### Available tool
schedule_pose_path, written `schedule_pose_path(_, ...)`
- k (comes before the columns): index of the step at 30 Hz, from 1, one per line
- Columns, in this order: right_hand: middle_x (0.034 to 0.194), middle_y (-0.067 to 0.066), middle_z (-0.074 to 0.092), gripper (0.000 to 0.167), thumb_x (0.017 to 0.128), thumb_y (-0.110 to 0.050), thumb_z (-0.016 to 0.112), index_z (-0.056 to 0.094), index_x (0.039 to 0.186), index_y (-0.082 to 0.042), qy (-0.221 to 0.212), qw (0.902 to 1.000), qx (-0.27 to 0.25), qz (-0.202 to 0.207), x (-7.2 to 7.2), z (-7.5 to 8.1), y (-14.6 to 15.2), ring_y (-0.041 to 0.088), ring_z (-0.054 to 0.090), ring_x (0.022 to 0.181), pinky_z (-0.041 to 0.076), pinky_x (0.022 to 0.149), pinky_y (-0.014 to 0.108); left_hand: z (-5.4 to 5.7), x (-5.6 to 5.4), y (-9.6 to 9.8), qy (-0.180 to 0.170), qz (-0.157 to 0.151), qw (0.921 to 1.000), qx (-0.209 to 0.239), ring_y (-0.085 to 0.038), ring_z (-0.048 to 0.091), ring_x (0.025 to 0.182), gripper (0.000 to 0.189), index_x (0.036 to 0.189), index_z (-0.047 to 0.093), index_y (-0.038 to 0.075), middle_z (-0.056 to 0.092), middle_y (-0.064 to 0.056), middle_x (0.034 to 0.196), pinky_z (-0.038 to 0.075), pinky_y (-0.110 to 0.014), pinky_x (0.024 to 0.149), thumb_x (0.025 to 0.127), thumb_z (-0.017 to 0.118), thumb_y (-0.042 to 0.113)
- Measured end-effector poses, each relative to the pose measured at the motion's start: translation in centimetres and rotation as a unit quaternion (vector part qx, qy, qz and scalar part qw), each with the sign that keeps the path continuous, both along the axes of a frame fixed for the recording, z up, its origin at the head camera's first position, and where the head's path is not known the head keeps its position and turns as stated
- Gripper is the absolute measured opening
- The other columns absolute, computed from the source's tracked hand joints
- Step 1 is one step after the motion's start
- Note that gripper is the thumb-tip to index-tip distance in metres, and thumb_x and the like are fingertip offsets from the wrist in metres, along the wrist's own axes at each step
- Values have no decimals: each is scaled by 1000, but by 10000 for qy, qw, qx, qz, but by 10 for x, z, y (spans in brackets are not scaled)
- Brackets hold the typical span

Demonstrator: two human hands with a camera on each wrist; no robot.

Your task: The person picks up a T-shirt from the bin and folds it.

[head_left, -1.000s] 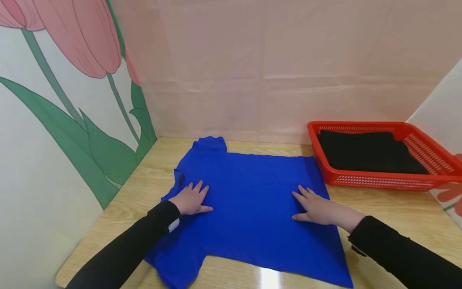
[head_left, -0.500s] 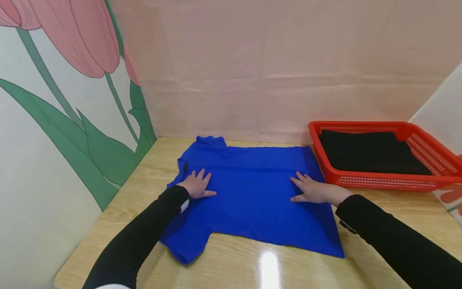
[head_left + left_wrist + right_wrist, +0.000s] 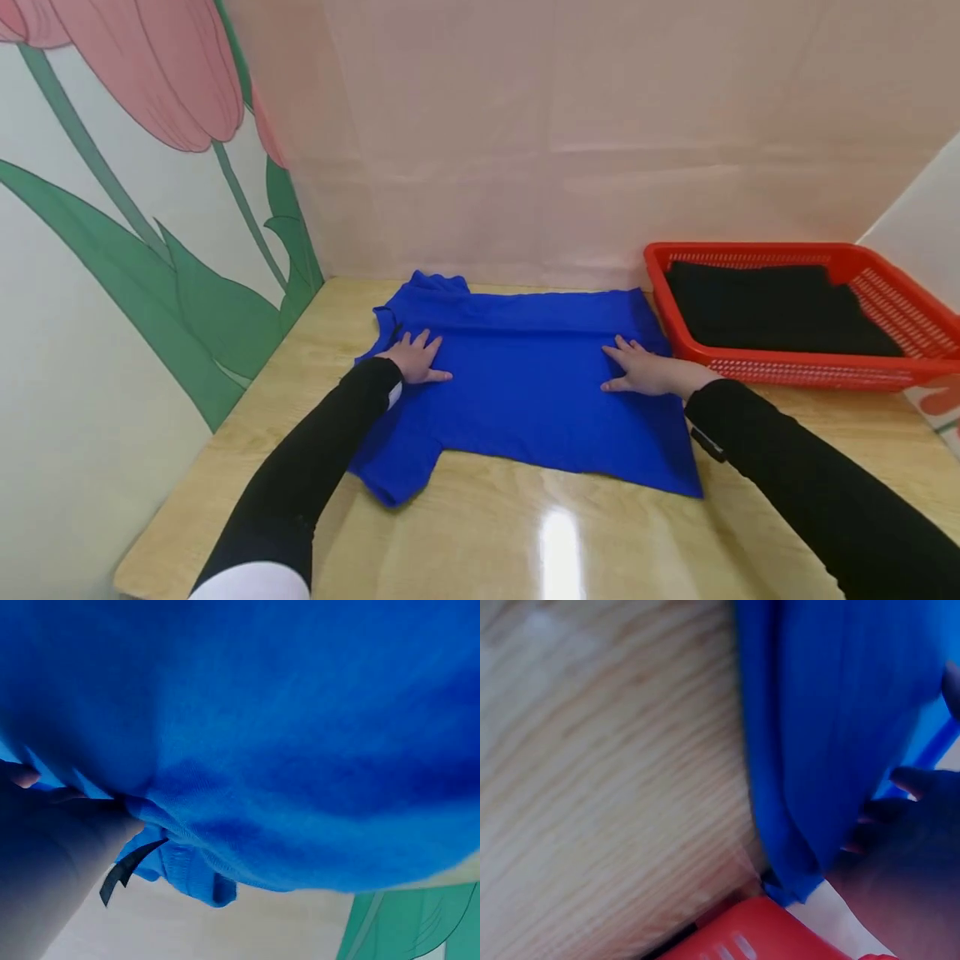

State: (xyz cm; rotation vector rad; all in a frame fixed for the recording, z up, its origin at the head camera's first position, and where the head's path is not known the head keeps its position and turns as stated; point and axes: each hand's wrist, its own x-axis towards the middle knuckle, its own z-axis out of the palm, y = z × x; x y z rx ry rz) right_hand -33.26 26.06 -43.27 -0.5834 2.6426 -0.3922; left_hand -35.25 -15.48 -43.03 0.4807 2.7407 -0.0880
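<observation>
A blue T-shirt (image 3: 517,392) lies spread sideways on the table, its collar end to the left and its hem to the right. Near the collar end, my left hand (image 3: 417,358) rests on the cloth with fingers spread. My right hand (image 3: 641,368) presses flat near the hem, fingers also spread. A raised fold runs across the shirt just beyond both hands. In the left wrist view a dark label (image 3: 129,868) sticks out at the neck of the shirt. The right wrist view shows the layered hem edge (image 3: 780,787) beside the right hand.
A red plastic basket (image 3: 810,367) holding folded black cloth (image 3: 780,308) stands at the back right, close to the shirt's far corner. Behind the wooden table (image 3: 465,533) hangs a pinkish sheet (image 3: 487,150). A wall with painted tulips borders the left side.
Both hands have slid away from me toward the back wall, carrying the shirt with them. Its far part has bunched into a fold, and more of the table shows in front.
</observation>
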Motion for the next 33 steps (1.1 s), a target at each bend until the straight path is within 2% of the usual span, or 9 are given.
schedule_pose_path(4, 151, 38, 15, 78, 95, -39, 63, 30, 147, 9, 589, 9983, -36, -9, -1, 0, -5, 57, 12, 137, 15, 105, 69, 15, -10, -8, -338, -175, 9975, 599, -39, 19, 144, 77, 154, 26, 6, 22, -19, 158, 18, -50, 115, 98, 48, 55)
schedule_pose_path(7, 148, 35, 28, 67, 94, -32, 66, 42, 142, 7, 1221, 9921, -25, 280, 10, 1, -9, 54, 24, 135, 23, 105, 66, 31, -4, -17, -524, -441, 9919, 1068, -33, 28, 142, 66, 149, 35, 2, 34, -19, 153, 22, -45, 114, 100, 52, 42)
schedule_pose_path(11, 140, 31, 44, 58, 90, -27, 71, 52, 135, 4, 1836, 9802, -106, 735, 34, 10, -10, 50, 40, 128, 34, 101, 62, 49, 21, -28, -431, -697, 9865, 1419, -31, 36, 138, 58, 146, 40, 2, 43, -16, 147, 28, -43, 112, 100, 56, 33)
schedule_pose_path(15, 129, 21, 56, 50, 88, -26, 74, 59, 128, -1, 2091, 9723, -246, 1015, 62, 19, -7, 41, 53, 119, 42, 97, 57, 58, 56, -36, -140, -1060, 9824, 1533, -29, 44, 133, 52, 141, 49, 4, 52, -12, 140, 33, -43, 109, 98, 61, 31)
schedule_pose_path(21, 108, 4, 64, 37, 85, -27, 76, 66, 115, -8, 2283, 9623, -382, 1429, 100, 25, 5, 25, 62, 100, 53, 84, 46, 56, 115, -58, 521, -1660, 9703, 1679, -25, 59, 115, 37, 121, 66, 5, 66, -8, 119, 44, -42, 99, 94, 66, 29)
schedule_pose_path(24, 99, -2, 63, 33, 81, -26, 80, 69, 107, -11, 2686, 9450, -434, 1817, 114, 20, 15, 16, 62, 89, 55, 75, 38, 48, 140, -73, 706, -1658, 9667, 1817, -23, 62, 106, 32, 114, 69, 5, 69, -5, 110, 47, -41, 94, 93, 67, 30)
schedule_pose_path(28, 94, -8, 60, 32, 78, -31, 82, 70, 102, -14, 2992, 9292, -474, 2118, 130, 8, 29, 9, 58, 82, 55, 68, 33, 35, 161, -87, 682, -1505, 9715, 1701, -20, 62, 99, 42, 108, 69, 8, 67, -2, 104, 49, -40, 89, 86, 72, 43)
schedule_pose_path(31, 96, -11, 58, 33, 82, -42, 77, 69, 104, -18, 2823, 9368, -347, 2036, 141, 2, 36, 8, 58, 83, 55, 69, 33, 28, 171, -89, 779, -1519, 9729, 1563, -19, 61, 97, 52, 105, 68, 10, 66, 0, 102, 49, -39, 88, 76, 79, 52)
schedule_pose_path(33, 97, -12, 58, 33, 82, -45, 76, 70, 103, -20, 2915, 9326, -381, 2095, 146, -2, 37, 8, 58, 84, 55, 68, 32, 24, 178, -89, 932, -1589, 9712, 1508, -18, 60, 96, 54, 104, 67, 12, 66, 2, 100, 49, -39, 87, 70, 83, 52)
